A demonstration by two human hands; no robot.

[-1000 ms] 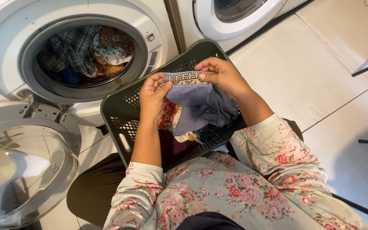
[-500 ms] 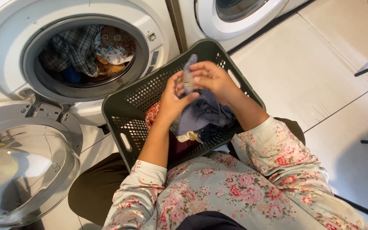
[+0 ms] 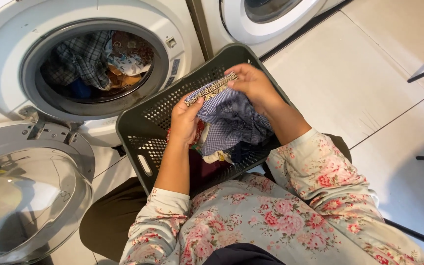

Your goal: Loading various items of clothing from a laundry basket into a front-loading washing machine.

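Hands hold a soft blue checked cloth with a stiff woven gold band above the dark perforated plastic basket. Left hand and right hand both pinch the band with pressed fingers. Beyond the basket, the round washer drum stands open, full of crumpled clothes; right of the basket is smooth tiled floor.

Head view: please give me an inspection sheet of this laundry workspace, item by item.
Surface: pale tiled floor.
Job's things: blue checked cloth with patterned band, held over dark laundry basket.
Clutter: more clothes in basket; clothes in washer drum.
Grippers: left hand and right hand each pinch the band's ends.
Cables: nothing seen.
Surroundings: open washer door, second washer, dark rods at right.
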